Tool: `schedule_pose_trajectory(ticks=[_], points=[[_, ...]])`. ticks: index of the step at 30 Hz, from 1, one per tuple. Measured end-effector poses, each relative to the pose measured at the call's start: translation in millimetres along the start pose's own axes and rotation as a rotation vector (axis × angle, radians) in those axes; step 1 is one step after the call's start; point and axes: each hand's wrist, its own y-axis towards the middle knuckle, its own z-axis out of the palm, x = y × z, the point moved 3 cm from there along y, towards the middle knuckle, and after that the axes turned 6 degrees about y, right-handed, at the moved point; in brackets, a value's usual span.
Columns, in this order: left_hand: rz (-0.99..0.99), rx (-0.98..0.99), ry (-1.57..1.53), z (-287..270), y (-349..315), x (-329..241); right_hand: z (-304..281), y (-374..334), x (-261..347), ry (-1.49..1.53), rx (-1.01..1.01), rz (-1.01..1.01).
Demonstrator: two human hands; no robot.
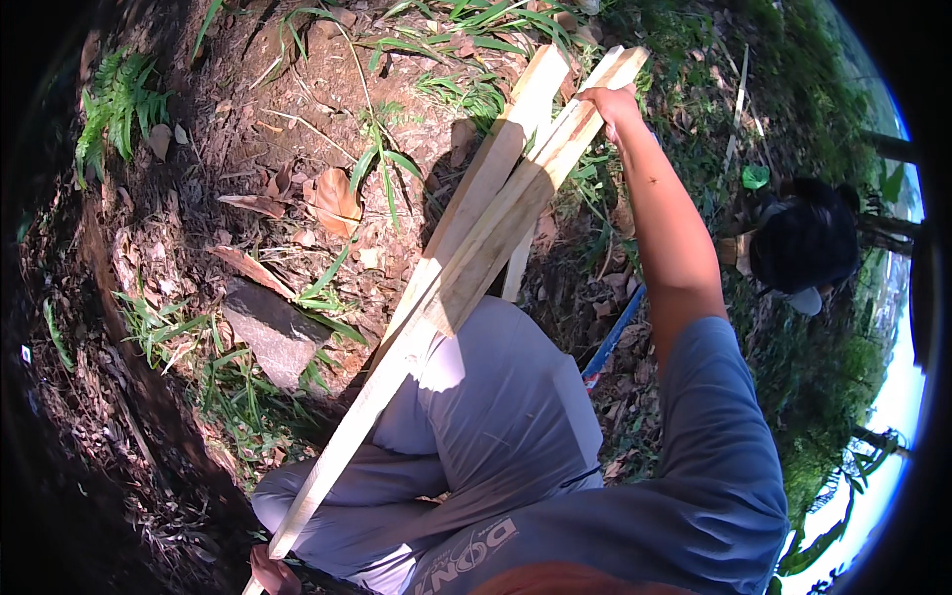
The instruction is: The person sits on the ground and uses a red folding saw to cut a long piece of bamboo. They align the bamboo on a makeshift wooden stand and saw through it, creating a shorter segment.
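A grey stone [270,337] lies in the dirt at left. The left hand [273,573] grips the low end of the wooden slats [476,238]; the right hand [607,104] clasps their top. Loosely bundled, one slat could slide free onto the sloping ground

bright sun | hard shadows | fisheye edge bend | black rim vignette

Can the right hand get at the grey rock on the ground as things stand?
Probably not: the right hand grips the far ends of the wooden slats, while the grey rock lies low on the other side of them.
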Motion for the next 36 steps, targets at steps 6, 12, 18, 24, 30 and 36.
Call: schedule_pose_trajectory(ticks=[6,12,18,24,30,36], points=[[0.012,0.013,0.026,7,-7,15,-7,15,-7,0.001,-0.024,-0.09],[0.017,0.028,0.053,-3,-14,11,-6,30,-2,-0.078,0.003,-0.099],[0.039,0.032,0.077,-8,-10,11,-8,29,-2,-0.102,0.003,-0.073],[0.055,0.031,0.097,-1,-9,41,-12,21,-3,-0.063,-0.004,-0.042],[0.043,0.031,0.06,-57,28,7,-4,31,14,-0.187,0.064,-0.077],[0.007,0.119,0.043,-93,52,-15,5,36,17,-0.031,0.04,-0.076]])
